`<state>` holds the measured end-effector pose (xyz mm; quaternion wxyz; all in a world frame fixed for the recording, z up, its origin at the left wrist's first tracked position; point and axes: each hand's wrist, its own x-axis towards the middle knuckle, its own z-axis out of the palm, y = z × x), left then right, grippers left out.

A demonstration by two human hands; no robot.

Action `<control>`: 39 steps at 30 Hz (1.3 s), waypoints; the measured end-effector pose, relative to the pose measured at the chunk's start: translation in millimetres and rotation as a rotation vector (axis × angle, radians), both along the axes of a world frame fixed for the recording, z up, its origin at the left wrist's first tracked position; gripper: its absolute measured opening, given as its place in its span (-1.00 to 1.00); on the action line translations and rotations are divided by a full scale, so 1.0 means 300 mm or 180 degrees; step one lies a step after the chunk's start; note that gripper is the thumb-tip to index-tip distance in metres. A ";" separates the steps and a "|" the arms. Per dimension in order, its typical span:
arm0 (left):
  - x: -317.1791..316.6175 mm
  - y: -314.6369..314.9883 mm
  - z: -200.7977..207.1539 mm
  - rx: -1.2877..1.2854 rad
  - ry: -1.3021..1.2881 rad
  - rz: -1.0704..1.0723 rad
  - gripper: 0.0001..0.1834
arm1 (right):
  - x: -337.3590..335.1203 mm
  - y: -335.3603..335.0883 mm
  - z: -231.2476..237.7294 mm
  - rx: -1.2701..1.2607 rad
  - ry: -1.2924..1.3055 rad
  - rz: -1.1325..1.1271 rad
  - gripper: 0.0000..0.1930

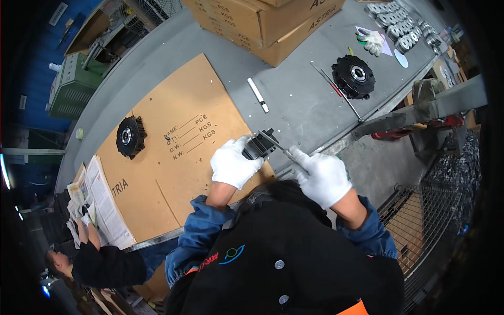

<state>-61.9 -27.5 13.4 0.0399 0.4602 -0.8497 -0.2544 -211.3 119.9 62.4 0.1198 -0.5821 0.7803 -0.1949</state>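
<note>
Both of my hands wear white gloves. My left hand (pixel 231 163) is closed round a black ribbed part (pixel 255 148) and holds it up by the near edge of the table. In my closed right hand (pixel 324 177) is a slim grey metal tool (pixel 277 143), its far end against or just over the upper right side of the part. The glove hides the tool's handle, so its exact kind cannot be told. Beyond my hands a white marker pen (pixel 258 95) lies on the grey table.
A round black housing (pixel 130 136) rests on a flat cardboard sheet (pixel 173 100); another housing (pixel 346 77) is at right beside a thin red-handled tool (pixel 336 90). Cardboard boxes (pixel 268 29), a glove (pixel 371 42) and several metal rings (pixel 396 23) lie beyond. A co-worker (pixel 105 262) stands at left.
</note>
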 end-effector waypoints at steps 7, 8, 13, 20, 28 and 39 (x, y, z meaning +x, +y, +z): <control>0.004 0.006 -0.009 -0.0023 -0.0047 -0.0050 -0.29 | 0.012 0.014 -0.012 -0.0191 0.0038 0.0088 -0.65; -0.004 0.013 -0.014 -0.0141 -0.0052 -0.0148 -0.30 | 0.014 -0.009 -0.030 -0.0184 0.0024 0.0088 -0.65; 0.001 0.014 -0.013 -0.0267 -0.0135 -0.0155 -0.32 | 0.039 -0.088 -0.128 -0.0124 -0.0023 0.0076 -0.64; 0.111 -0.116 -0.022 0.0381 0.0194 0.0185 -0.31 | -0.067 -0.033 -0.107 0.0013 -0.0349 -0.0505 -0.65; 0.016 -0.116 0.044 0.0027 -0.1038 -0.0139 -0.29 | -0.008 -0.009 -0.103 0.0112 -0.0241 -0.0156 -0.62; -0.007 -0.077 0.042 0.0303 -0.1086 -0.0146 -0.40 | 0.087 -0.077 -0.083 0.0201 0.0122 0.0264 -0.70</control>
